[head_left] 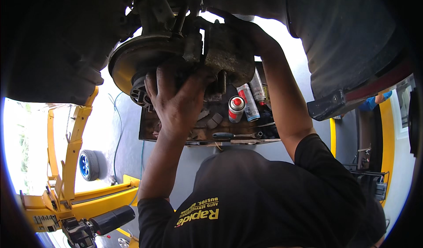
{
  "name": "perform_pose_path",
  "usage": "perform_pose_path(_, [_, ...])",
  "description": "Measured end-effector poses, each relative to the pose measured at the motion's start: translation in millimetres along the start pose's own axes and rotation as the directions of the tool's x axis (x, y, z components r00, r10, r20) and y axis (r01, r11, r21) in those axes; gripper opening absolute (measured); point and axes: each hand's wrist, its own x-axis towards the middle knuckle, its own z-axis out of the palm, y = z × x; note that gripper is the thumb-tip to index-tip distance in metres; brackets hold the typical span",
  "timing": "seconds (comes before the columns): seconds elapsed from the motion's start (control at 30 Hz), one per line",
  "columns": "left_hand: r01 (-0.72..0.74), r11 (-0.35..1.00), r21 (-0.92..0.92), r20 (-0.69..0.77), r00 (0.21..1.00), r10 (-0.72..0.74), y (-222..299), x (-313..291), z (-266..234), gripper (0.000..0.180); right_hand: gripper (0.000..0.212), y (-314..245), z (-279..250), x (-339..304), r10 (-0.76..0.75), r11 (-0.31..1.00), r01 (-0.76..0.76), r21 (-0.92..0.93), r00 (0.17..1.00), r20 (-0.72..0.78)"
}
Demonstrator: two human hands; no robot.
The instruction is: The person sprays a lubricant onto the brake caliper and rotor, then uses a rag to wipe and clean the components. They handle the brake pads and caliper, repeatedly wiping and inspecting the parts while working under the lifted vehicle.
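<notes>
Two hands are raised to the underside of a lifted car, at the wheel hub. The left hand (176,100) lies spread over the rusty brake assembly, palm against the metal, fingers (163,78) apart and bent slightly over the edge where the brake disc (141,56) meets the brake caliper (227,54). It is an open, pressing hold and not a fist; nothing loose is in it. The right hand (251,34) reaches higher and behind the caliper, in the dark of the wheel arch. Its fingers go around the back of the part, so I cannot tell how tightly they are closed.

The disc shows as a flat round plate, its face turned down and toward the left side of the view, with its axis running up into the suspension. The caliper sits just beside it on the right, touching its rim, with its long side going roughly from top to bottom.

Below the hands, well apart, stands a metal tool tray (147,131) with three spray cans (237,108) lying tilted, and a screwdriver (235,135) lying across its near edge. To the left are a yellow car lift (72,160) and a wheel with a blue rim (88,165) on the floor.
</notes>
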Motion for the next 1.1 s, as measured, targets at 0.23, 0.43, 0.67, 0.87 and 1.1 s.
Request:
perform_pose_path(0.23, [-0.064,0.997,0.033,-0.004,0.998,0.064,-0.7,0.5,4.1,0.03,0.065,-3.7,-19.7,15.1,-0.209,0.886,0.219,-0.409,0.976,0.068])
perform_pose_path(0.43, [-0.096,0.991,0.094,-0.022,0.995,0.098,-5.9,0.6,8.3,0.039,0.06,-41.9,-36.2,6.4,-0.173,0.921,0.175,-0.349,0.984,0.038])
perform_pose_path(0.67, [-0.066,0.998,-0.008,-0.103,0.993,0.065,-0.7,8.1,12.7,0.041,0.055,-39.1,-18.4,-23.7,-0.095,0.965,0.131,0.229,0.982,-0.163])
perform_pose_path(0.87, [-0.109,0.994,-0.03,-0.102,0.989,0.106,0.0,13.8,7.9,0.039,0.051,-4.0,28.7,-39.1,-0.08,0.717,0.261,0.646,0.952,-0.295])
perform_pose_path(1.1, [-0.147,0.988,-0.036,-0.072,0.987,0.144,0.1,15.1,7.6,0.036,0.049,18.5,75.3,-31.2,-0.113,0.451,0.454,0.769,0.883,-0.455])
